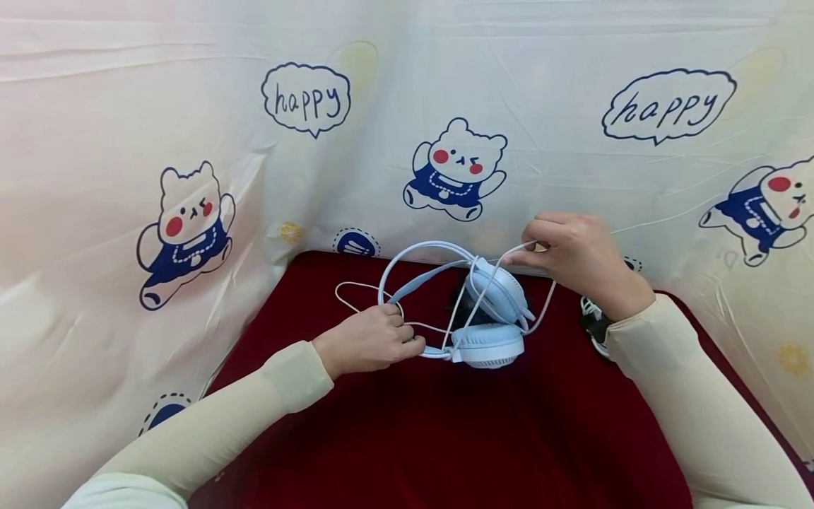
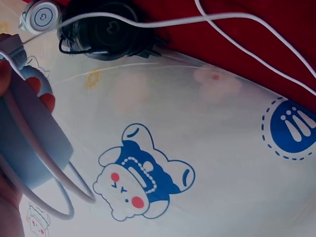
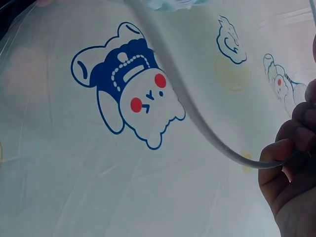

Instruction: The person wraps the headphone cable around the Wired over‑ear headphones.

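Note:
Light blue over-ear headphones point(image 1: 488, 345) are held above the red cloth, their ear cups toward the right. My left hand point(image 1: 369, 341) grips the headband at its near left side; the padded band point(image 2: 37, 133) fills the left edge of the left wrist view. A white cable point(image 3: 195, 116) is wound across the headphones and crosses in front of the ear cups. With thumb and fingers, my right hand point(image 1: 575, 254) pinches that cable above and to the right of the cups. The fingertips of my left hand are partly hidden by the band.
Dark headphones point(image 2: 101, 29) lie behind the blue ones, beside a small white round piece point(image 2: 42, 17). A black-and-white item point(image 1: 596, 326) sits by my right wrist, partly covered. A printed white curtain point(image 1: 540, 92) stands around the red cloth point(image 1: 407, 431).

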`<state>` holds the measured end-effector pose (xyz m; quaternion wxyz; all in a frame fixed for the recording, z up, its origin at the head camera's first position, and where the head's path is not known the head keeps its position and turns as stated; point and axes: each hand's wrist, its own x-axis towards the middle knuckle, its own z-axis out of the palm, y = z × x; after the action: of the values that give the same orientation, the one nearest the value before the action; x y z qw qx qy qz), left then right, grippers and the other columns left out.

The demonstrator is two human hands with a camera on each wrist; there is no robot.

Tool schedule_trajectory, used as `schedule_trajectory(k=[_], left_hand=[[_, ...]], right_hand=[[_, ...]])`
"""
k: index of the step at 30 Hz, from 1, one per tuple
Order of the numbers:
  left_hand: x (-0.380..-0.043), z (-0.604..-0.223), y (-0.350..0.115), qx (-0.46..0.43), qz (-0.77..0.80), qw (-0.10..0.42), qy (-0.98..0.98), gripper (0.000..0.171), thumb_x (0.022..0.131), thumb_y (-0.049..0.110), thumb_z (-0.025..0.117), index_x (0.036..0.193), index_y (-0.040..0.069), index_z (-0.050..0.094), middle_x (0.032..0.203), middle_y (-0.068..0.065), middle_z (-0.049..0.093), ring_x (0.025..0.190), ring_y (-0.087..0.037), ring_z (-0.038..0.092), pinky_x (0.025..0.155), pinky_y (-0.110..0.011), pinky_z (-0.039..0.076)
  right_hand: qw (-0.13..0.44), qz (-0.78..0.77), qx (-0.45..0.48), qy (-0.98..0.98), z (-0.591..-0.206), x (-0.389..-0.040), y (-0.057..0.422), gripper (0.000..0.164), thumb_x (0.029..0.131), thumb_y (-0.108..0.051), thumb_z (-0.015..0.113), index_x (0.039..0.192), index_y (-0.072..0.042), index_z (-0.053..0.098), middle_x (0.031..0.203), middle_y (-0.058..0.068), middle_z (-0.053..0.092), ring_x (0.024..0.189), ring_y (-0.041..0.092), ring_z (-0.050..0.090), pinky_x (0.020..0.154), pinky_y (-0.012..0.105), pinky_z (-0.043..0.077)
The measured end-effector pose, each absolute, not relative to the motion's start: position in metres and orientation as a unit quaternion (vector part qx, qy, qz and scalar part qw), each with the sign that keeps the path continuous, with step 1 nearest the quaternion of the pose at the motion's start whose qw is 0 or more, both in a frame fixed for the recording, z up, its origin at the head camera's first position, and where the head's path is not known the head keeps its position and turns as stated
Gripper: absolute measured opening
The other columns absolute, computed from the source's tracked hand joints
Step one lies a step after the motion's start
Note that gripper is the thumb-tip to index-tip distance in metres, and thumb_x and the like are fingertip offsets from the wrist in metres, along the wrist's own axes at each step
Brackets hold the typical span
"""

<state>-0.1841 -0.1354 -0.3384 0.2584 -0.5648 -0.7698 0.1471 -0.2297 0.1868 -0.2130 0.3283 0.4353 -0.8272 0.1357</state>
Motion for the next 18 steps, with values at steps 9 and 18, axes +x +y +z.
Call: schedule_trajectory(k=[9, 18], left_hand=[[-0.179, -0.341, -0.132, -0.600, 0.131, 0.288, -0.735, 0.021, 0.089, 0.012, 0.064, 0.109, 0.018, 0.060, 0.083, 0.006, 0.066, 0.073, -0.013, 0.059, 0.079, -0.029, 0.045], [-0.173, -0.339, -0.133, -0.608, 0.144, 0.302, -0.720, 0.025, 0.089, 0.020, 0.070, 0.111, 0.019, 0.059, 0.092, 0.006, 0.069, 0.080, -0.013, 0.061, 0.086, -0.029, 0.046]], right_hand=[[0.262, 0.157, 0.435, -0.847, -0.220, -0.245, 0.185, 0.025, 0.069, -0.029, 0.085, 0.078, -0.016, 0.065, 0.071, -0.008, 0.060, 0.062, 0.008, 0.052, 0.055, 0.027, 0.045], [0.202, 0.194, 0.445, -0.851, -0.232, -0.261, 0.186, 0.012, 0.079, -0.020, 0.078, 0.085, -0.016, 0.069, 0.078, -0.009, 0.058, 0.069, 0.009, 0.051, 0.061, 0.026, 0.046]])
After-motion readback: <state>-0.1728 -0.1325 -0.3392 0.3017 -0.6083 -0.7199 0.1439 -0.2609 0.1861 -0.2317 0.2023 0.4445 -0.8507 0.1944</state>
